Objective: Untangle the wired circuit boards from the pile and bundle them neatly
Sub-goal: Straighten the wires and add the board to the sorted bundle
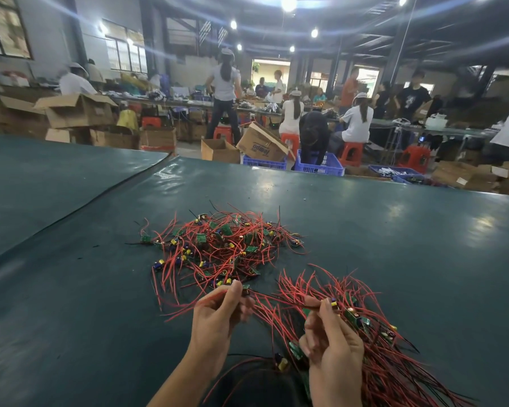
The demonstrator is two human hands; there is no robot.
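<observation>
Over the green mat [100, 289], left hand [218, 318] pinches a board [245, 287], right hand [332, 342] its wire [276, 296]; bundle [394, 362] partly hidden.

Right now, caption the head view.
Left hand pinches a red-wired green circuit board; right hand grips the bundle beside the tangled pile.

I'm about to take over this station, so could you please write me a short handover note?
Left hand: pinches one wired board at the pile's near edge.
Right hand: grips the bundle, its wires fanning out to the right.
Pile: tangled, on the table beyond the hands.
Done: many boards bundled.
Left: untangle the pile, add each board to the bundle.
</observation>
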